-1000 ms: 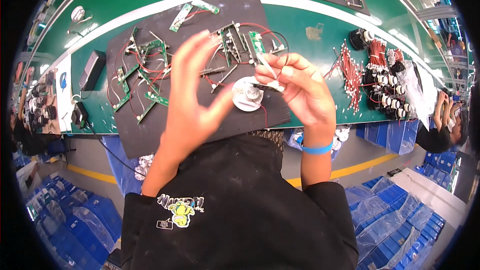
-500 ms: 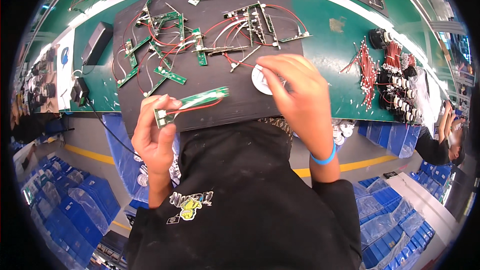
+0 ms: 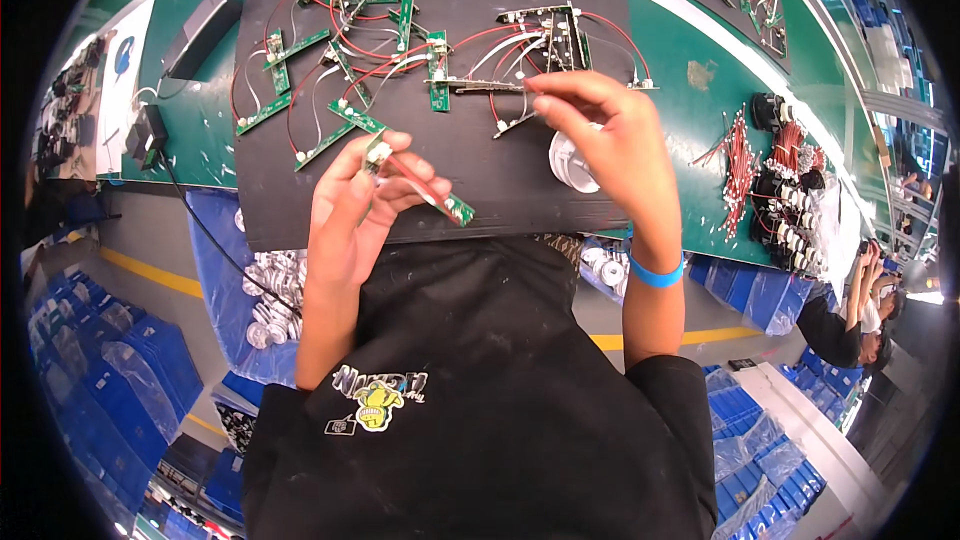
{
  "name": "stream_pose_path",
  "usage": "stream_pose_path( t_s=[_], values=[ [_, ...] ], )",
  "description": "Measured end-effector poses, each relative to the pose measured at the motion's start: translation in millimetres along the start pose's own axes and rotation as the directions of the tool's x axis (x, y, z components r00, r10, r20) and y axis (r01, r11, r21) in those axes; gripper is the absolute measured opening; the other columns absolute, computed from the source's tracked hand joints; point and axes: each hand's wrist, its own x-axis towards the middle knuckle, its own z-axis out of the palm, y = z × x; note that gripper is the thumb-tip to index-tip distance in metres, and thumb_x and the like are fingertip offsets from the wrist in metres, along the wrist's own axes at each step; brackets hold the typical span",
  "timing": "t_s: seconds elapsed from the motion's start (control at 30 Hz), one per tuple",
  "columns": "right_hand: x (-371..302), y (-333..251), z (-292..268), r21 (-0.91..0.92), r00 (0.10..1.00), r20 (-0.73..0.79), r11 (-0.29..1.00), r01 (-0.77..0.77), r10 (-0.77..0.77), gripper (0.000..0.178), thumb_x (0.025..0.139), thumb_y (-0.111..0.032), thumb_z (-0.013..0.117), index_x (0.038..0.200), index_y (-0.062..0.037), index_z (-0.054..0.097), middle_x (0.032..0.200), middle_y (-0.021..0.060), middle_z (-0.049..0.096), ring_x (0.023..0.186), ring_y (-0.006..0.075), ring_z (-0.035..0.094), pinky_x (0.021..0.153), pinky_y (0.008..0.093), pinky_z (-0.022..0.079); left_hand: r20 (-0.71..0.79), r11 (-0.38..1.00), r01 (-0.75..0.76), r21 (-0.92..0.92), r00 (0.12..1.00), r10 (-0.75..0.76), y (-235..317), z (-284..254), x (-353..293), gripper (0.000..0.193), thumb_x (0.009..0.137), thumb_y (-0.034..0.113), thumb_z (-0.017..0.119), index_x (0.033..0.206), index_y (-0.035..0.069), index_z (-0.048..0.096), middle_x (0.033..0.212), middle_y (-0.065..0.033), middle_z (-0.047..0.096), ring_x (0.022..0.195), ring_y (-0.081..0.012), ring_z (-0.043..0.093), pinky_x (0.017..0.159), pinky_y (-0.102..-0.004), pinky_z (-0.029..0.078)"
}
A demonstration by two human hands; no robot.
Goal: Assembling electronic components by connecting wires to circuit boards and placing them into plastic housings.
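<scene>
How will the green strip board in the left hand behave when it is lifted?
The green strip board looks thin and narrow, so probably light and stiff. Its red wire looks floppy and may snag neighbouring boards. The left hand pinches it easily.

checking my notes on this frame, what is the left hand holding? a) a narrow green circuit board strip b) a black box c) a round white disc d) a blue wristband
a: the left hand is closed around a narrow green circuit board strip with red wire along it, held over the black mat.
</scene>
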Motion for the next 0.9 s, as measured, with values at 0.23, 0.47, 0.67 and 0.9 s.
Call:
stream_pose_path(
  t_s=[0.23,0.47,0.67,0.9],
  values=[
    [5.1,-3.9,6.7,0.478,0.992,0.082,0.869,-0.124,0.096,0.018,0.086,-0.007,0.064,0.101,0.0028,0.066,0.089,0.0100,0.068,0.080,0.0120,0.064,0.073,0.0239,0.051,-0.072,0.977,0.197,0.078,0.979,-0.192,-2.1,17.4,21.4,0.041,0.099,0.028,0.040,0.124,-0.003,0.045,0.112,-0.0180,0.058,0.088,-0.0250,0.064,0.075,-0.0351,0.052],
    [1.1,-11.9,18.6,0.167,0.999,0.006,0.985,0.052,-0.054,0.015,0.084,-0.003,0.063,0.098,0.0013,0.067,0.087,0.0101,0.068,0.076,0.0131,0.063,0.067,0.0261,0.050,-0.101,0.993,0.116,0.028,0.989,-0.112,-5.1,30.4,32.2,0.043,0.100,0.031,0.032,0.125,-0.002,0.045,0.122,-0.0164,0.053,0.066,-0.0148,0.054,0.064,-0.0314,0.049],
    [-1.2,0.4,33.1,-0.153,0.898,-0.038,0.891,0.428,-0.438,0.019,0.073,-0.001,0.066,0.092,-0.0029,0.068,0.078,0.0089,0.062,0.073,0.0264,0.059,0.063,0.0349,0.048,-0.114,0.994,0.092,-0.061,0.989,-0.098,-12.2,41.0,43.7,0.043,0.100,0.028,0.029,0.126,-0.002,0.044,0.128,-0.0142,0.050,0.065,-0.0125,0.052,0.062,-0.0312,0.049],
    [-8.3,6.4,39.9,-0.443,0.722,0.071,0.626,0.641,-0.688,0.031,0.063,-0.001,0.068,0.094,-0.0012,0.066,0.082,0.0050,0.060,0.072,0.0212,0.057,0.063,0.0328,0.046,-0.089,0.924,0.317,-0.212,0.936,-0.342,-16.2,33.8,44.1,0.043,0.100,0.030,0.036,0.129,-0.001,0.043,0.117,-0.0104,0.055,0.062,-0.0102,0.048,0.058,-0.0309,0.050]
  ],
)
